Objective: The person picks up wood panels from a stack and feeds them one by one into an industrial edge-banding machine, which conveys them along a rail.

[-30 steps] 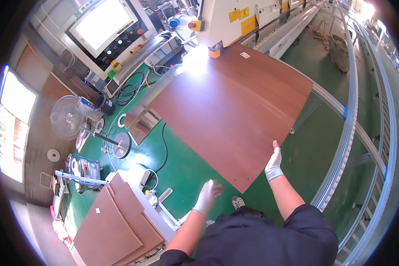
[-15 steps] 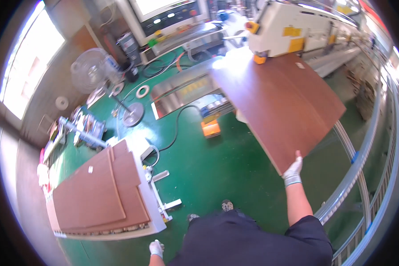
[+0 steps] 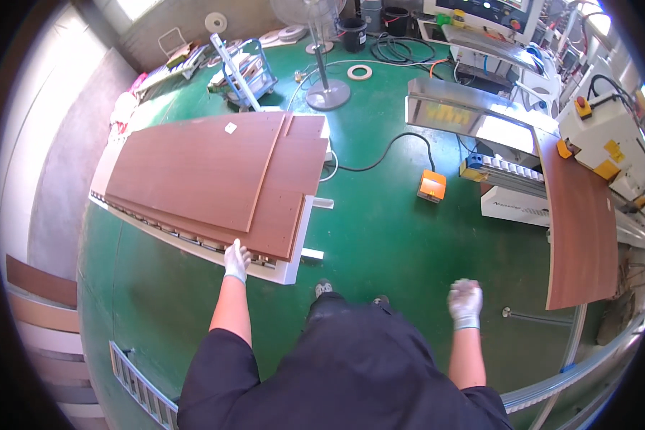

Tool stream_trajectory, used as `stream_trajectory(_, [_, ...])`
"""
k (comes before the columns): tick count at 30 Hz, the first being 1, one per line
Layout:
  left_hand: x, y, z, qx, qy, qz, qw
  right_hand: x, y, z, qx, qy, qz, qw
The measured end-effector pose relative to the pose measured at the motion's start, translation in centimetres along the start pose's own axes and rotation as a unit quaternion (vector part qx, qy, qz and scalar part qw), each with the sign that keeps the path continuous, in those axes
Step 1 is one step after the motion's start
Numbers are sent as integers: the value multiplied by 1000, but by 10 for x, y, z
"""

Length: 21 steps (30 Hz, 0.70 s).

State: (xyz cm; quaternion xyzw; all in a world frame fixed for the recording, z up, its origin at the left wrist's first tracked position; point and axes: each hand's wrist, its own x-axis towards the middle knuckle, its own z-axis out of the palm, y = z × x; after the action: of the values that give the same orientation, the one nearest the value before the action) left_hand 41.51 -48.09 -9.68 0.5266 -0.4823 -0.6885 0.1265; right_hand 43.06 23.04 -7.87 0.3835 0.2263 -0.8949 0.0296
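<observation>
My left hand (image 3: 237,261), in a white glove, reaches to the near edge of a stack of reddish-brown panels (image 3: 193,168). Its fingers are outstretched; whether they touch the edge I cannot tell. The panels, of differing sizes, lie on a low white-edged roller stand (image 3: 283,274). My gloved right hand (image 3: 466,301) hangs above the green floor with loosely bent fingers and nothing in it. Further right, another brown panel (image 3: 584,244) lies partly under the pale machine (image 3: 613,132), away from both hands.
An orange foot pedal (image 3: 431,186) with a black cable lies on the floor ahead. A fan (image 3: 327,93) and a blue cart (image 3: 254,79) stand beyond the stack. Metal rails (image 3: 552,387) curve along the lower right; a small rack (image 3: 143,383) is at lower left.
My right hand has let go of the panel at the machine and is now apart from it. The view has turned left, and my left hand has come up to the stack.
</observation>
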Motion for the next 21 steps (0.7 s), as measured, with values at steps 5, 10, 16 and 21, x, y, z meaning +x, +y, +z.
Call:
stream_trajectory(5, [5,3,22,412,145,184,880,-16,151,24,-406,-15,47,913])
stream_trajectory(10, [-1,37,34,546,185,126,807,-23,189,6,-773,-174,-93,603])
stream_trajectory(16, [6,62,-12,632,95,278,717,-41,161,-60,-543,66,33,836])
stream_trajectory(21, [33,34,-93,613,77,304,726,-91,143,-76,-456,213,-18,864])
